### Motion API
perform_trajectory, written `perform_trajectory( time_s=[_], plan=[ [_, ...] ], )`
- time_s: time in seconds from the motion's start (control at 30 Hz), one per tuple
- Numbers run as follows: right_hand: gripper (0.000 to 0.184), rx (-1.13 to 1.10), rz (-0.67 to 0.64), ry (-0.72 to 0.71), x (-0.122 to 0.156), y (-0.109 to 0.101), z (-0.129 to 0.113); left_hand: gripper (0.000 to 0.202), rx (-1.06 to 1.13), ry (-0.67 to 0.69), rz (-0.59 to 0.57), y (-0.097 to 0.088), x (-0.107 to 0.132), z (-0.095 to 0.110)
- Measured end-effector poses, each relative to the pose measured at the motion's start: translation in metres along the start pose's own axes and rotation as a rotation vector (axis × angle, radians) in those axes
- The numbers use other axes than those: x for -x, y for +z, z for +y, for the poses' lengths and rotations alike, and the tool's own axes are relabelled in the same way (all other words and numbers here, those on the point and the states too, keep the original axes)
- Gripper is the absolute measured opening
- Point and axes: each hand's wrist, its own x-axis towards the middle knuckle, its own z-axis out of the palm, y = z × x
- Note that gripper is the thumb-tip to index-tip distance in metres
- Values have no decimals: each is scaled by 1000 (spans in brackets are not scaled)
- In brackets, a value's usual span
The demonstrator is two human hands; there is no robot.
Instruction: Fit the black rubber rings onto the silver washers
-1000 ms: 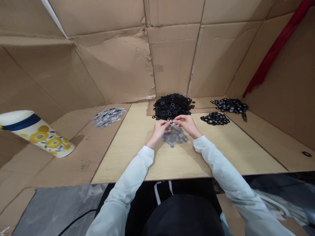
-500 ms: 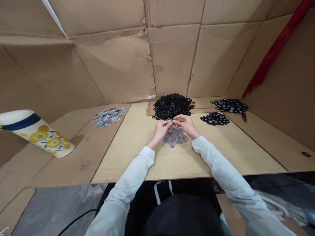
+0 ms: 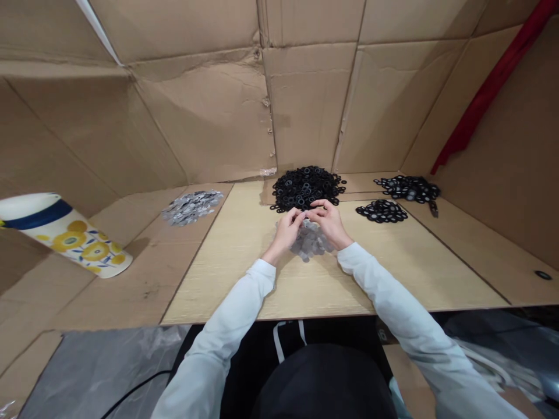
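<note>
My left hand point(image 3: 287, 229) and my right hand point(image 3: 327, 221) meet fingertip to fingertip at the middle of the board. Both are closed in a pinch; whatever lies between the fingertips is too small and covered to make out. Just below them spreads a pile of thin, translucent grey discs point(image 3: 311, 243), partly hidden by the hands. Right behind the fingers rises a heap of black rings point(image 3: 305, 187). To the right lies a small pile of black rings with pale centres point(image 3: 381, 211).
Another pile of pale-centred black rings point(image 3: 410, 188) sits at the back right, and a lone ring point(image 3: 542, 274) at the far right. Grey discs point(image 3: 192, 208) are heaped at the left. A flowered cylinder point(image 3: 82, 244) stands tilted at far left. Cardboard walls point(image 3: 201, 116) enclose the board.
The fingertips have drawn closer together, and the right hand has shifted slightly left with its fingers rearranged. The piles look the same.
</note>
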Motion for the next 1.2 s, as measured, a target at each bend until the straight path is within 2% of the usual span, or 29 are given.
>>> perform_trajectory(
  time_s=[0.13,0.23,0.37,0.47,0.57,0.63,0.7,0.83,0.93,1.07,1.2],
  plan=[
    [43,108,-122,-8,-4,-10,-8,21,-67,84,-13,-4,-2,4],
    [33,358,-168,-21,-4,-15,-14,22,-232,194,-57,-6,-2,4],
    [16,738,-195,-188,0,-14,-25,22,-462,294,-100,-8,1,3],
    [16,822,-223,-300,3,-12,-30,23,-507,318,-105,-9,2,2],
    [18,767,-255,-360,4,-11,-28,24,-488,314,-112,-10,0,1],
    [20,658,-293,-352,4,-11,-25,26,-468,298,-117,-10,-2,1],
    [25,481,-311,-275,2,-11,-23,29,-431,281,-92,-9,-2,2],
    [34,112,-252,-69,1,-10,-24,33,-331,207,-17,-5,1,4],
    [38,-82,-241,45,3,-9,-25,34,-243,165,-23,-1,4,4],
    [40,-125,-228,87,5,-7,-25,34,-174,136,-26,2,4,5],
    [41,-109,-192,53,6,-2,-23,30,-206,213,36,4,6,6]
  ],
)
